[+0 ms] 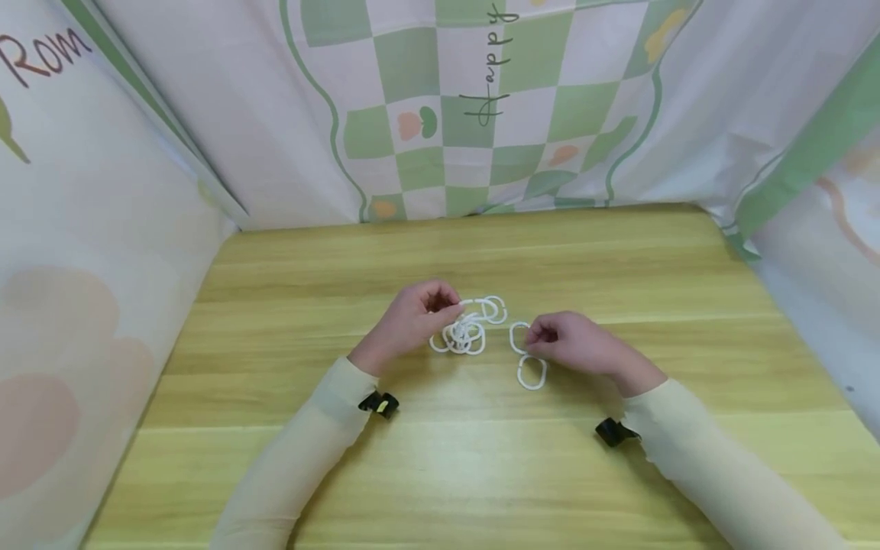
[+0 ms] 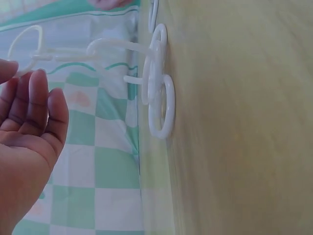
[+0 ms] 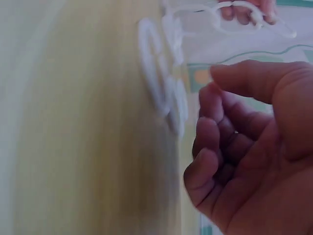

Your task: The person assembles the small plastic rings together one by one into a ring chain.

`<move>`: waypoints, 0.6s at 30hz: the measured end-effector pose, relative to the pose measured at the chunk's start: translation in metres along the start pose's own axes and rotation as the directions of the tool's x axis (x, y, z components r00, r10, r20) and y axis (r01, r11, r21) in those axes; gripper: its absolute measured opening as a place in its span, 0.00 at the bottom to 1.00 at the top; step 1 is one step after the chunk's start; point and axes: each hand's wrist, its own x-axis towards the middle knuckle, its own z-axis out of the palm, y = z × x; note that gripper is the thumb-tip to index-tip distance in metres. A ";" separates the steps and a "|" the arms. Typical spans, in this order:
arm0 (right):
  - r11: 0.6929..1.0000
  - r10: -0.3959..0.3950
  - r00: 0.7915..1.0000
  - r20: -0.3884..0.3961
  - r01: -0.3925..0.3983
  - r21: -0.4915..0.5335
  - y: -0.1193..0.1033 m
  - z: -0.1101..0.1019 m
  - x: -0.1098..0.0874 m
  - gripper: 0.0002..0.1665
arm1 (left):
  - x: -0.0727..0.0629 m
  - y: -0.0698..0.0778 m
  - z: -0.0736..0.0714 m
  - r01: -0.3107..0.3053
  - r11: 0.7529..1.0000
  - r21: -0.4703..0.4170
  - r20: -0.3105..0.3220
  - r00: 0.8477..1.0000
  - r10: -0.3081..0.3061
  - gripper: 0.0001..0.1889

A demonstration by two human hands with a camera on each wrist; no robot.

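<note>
My left hand [image 1: 417, 315] is above the left side of a small pile of white oval rings [image 1: 459, 336]. Its thumb and fingers pinch a white oval ring [image 2: 40, 36], which links to others in a short chain running down to the pile. To the right, a white ring [image 1: 512, 336] lies on the table beside my right hand [image 1: 576, 344], and another ring [image 1: 545, 374] lies just in front of it. In the right wrist view, the right fingers curl loosely with the thumb near the index fingertip, and nothing shows between them. Those two rings are blurred there.
The wooden table [image 1: 447, 473] extends around the rings on all sides. A white and green checkered curtain [image 1: 467, 122] hangs at its back edge, and printed cloth [image 1: 82, 252] runs along the left. Each sleeve carries a black wrist camera [image 1: 380, 404].
</note>
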 end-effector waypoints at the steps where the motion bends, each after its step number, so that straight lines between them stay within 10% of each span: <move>1: 0.999 0.012 1.000 0.012 -0.012 -0.035 0.003 0.000 -0.002 0.06 | 0.000 0.001 -0.001 -0.001 1.000 0.000 0.001 1.000 0.001 0.04; 11: 0.955 -0.017 0.998 0.054 0.033 -0.294 0.005 0.006 -0.009 0.10 | 0.001 0.000 -0.002 -0.044 0.999 0.008 0.024 0.999 0.043 0.02; 18: 0.969 -0.061 0.997 0.043 0.069 -0.235 -0.003 0.008 -0.008 0.06 | 0.000 -0.001 -0.001 -0.050 0.999 0.018 0.018 0.999 0.050 0.02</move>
